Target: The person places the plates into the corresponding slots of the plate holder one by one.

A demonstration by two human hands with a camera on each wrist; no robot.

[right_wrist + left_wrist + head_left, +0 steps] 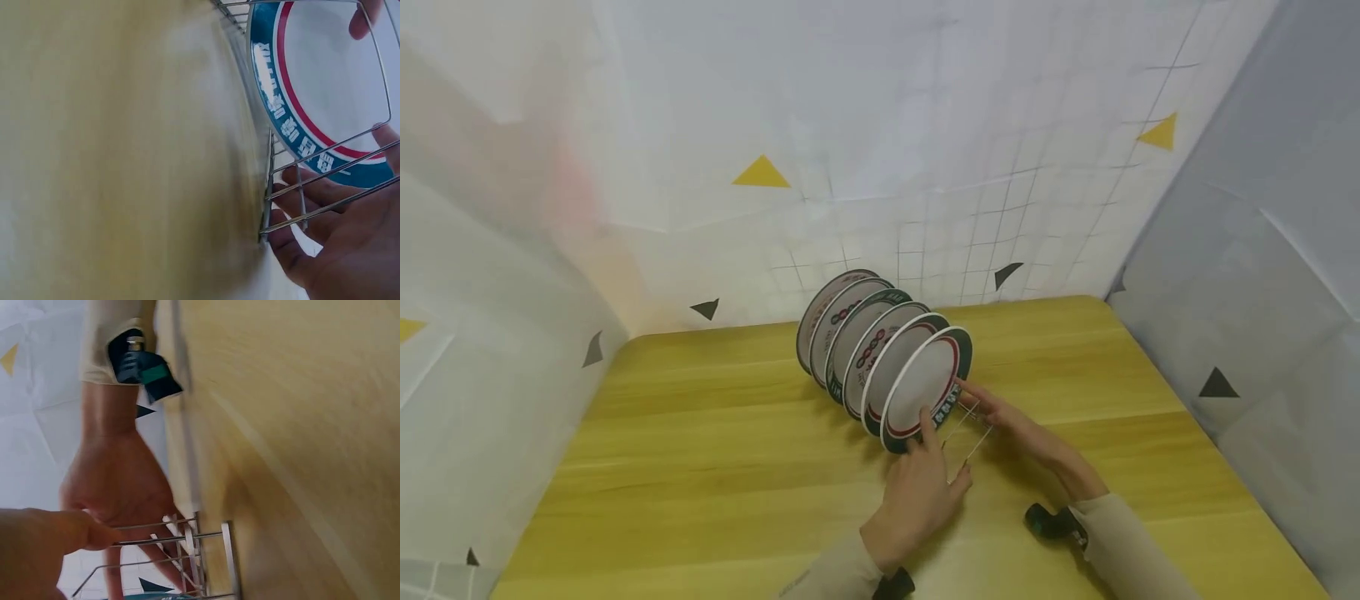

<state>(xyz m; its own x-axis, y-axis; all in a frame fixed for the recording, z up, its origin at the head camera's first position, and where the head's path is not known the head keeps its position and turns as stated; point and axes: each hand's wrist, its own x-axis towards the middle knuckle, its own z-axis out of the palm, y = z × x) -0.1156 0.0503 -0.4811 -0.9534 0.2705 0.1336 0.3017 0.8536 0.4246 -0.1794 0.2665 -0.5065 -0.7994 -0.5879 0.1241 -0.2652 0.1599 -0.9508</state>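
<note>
Several round plates (pixel 925 379) stand on edge one behind another in a wire dish rack (pixel 331 205). They are white with a dark green rim, a red ring and white lettering; some show a red and dark linked pattern. My left hand (pixel 917 492) is at the rack's near end, its thumb (pixel 94 534) on a wire and its index finger reaching up against the front plate. At the right side, my right hand (pixel 1011 421) holds the rack, thumb on an upper wire and fingers (pixel 290 240) at the lower wires. Plates hide most of the rack.
The rack stands on a yellow wood-grain table (pixel 700 467). White sheeting (pixel 865 108) with yellow and dark triangles rises behind the table and at both sides. A dark wrist device (pixel 1048 522) is strapped by the right sleeve (pixel 1123 542).
</note>
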